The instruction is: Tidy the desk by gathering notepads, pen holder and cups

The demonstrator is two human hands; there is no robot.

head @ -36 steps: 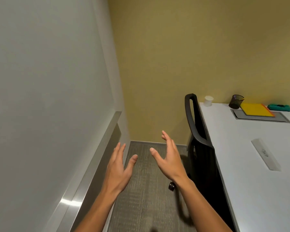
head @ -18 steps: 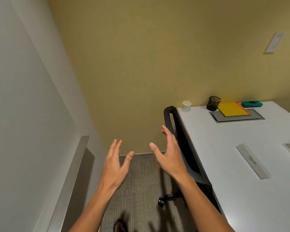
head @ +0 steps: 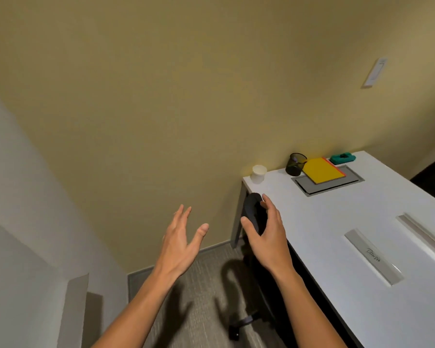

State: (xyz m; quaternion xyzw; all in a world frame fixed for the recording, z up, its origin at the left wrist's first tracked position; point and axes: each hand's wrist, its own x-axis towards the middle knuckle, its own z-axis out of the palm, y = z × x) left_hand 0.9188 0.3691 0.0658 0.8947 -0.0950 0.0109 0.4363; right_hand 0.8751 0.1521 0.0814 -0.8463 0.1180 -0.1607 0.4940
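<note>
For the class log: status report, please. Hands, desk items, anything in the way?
Left hand and right hand open, empty. White cup, mesh pen holder, yellow notepad at desk's far end, untouched. Black chair between hands and desk.

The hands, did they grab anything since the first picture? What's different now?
Nothing was grabbed. The head turned right, so the white desk fills more of the picture and the grey wall on the left less. The left hand and right hand are still held up open and empty, the right one now in front of the black chair. The paper cup, pen holder and yellow notepad stayed put.
</note>
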